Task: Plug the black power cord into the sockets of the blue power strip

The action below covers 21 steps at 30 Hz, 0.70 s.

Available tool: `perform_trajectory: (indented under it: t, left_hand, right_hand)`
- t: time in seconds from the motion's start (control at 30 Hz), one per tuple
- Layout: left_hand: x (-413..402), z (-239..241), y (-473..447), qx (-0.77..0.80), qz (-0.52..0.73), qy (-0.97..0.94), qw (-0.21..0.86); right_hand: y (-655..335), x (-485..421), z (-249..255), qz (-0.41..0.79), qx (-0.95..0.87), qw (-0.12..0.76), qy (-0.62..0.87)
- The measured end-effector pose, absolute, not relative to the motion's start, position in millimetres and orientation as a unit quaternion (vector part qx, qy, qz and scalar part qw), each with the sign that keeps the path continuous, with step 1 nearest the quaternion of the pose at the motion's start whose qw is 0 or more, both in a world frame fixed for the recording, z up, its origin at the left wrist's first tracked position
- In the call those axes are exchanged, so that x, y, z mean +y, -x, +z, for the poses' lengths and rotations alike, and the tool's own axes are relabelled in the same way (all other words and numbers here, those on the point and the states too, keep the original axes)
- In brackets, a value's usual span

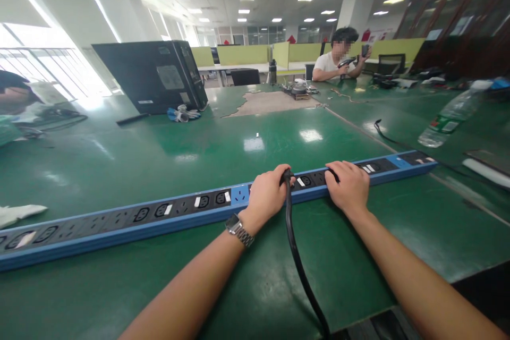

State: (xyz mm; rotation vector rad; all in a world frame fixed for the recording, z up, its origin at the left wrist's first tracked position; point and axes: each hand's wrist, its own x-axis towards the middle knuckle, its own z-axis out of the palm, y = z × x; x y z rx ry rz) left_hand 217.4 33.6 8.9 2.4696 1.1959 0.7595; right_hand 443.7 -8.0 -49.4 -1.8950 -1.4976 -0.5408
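A long blue-and-black power strip (pixel 149 218) lies across the green table, with sockets along its top and several small white labels. My left hand (pixel 266 194), a metal-band watch on its wrist, is closed around a black plug (pixel 286 175) at the strip's top face. From that plug a thick black cable (pixel 297 255) runs down toward the near edge. Whether the plug's pins sit in a socket is hidden by my fingers. Farther right, my right hand (pixel 348 187) grips the strip, fingers curled over it. A small dark shape shows by its thumb.
A black computer case (pixel 159 77) stands at the back left, with gloves (pixel 183 113) beside it. A plastic bottle (pixel 450 117) and a thin black cable (pixel 392 141) lie to the right. A co-worker (pixel 338 58) sits across the table holding a dark tool.
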Motion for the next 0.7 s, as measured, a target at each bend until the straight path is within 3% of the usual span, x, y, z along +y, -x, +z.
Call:
perform_trajectory:
  t: [0.27, 0.43, 0.53, 0.7]
  left_hand:
    - [25, 2, -223, 0.341, 0.251, -0.903, 0.073]
    - [35, 13, -212, 0.37, 0.476, -0.771, 0.205]
    - [41, 29, -162, 0.4, 0.567, -0.691, 0.202]
    - [33, 22, -28, 0.564, 0.47, -0.675, 0.071]
  right_hand:
    - [-443, -9, -50, -0.206, -0.57, 0.322, 0.727]
    - [-444, -9, -50, -0.208, -0.572, 0.325, 0.724]
    - [-444, -9, -50, -0.21, -0.572, 0.32, 0.726]
    - [-444, -9, -51, -0.213, -0.569, 0.31, 0.732]
